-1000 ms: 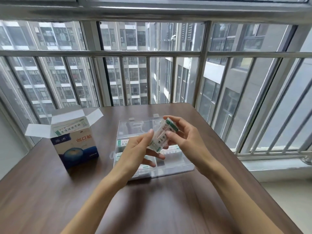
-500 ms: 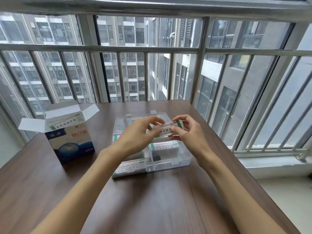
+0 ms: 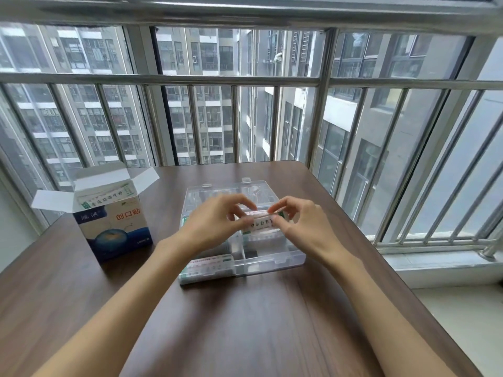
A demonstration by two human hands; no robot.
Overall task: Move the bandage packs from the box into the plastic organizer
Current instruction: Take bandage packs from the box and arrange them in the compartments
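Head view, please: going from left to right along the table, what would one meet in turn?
Open bandage box → left hand → bandage pack, pinched by both hands over the clear plastic organizer → right hand → window railing.

Your two forearms are reaching forward from the desk's near edge and converging toward its middle. Your left hand (image 3: 217,221) and right hand (image 3: 304,227) are facing each other, fingers curled, each pinching one end of the bandage pack (image 3: 261,223) between thumb and fingertips.
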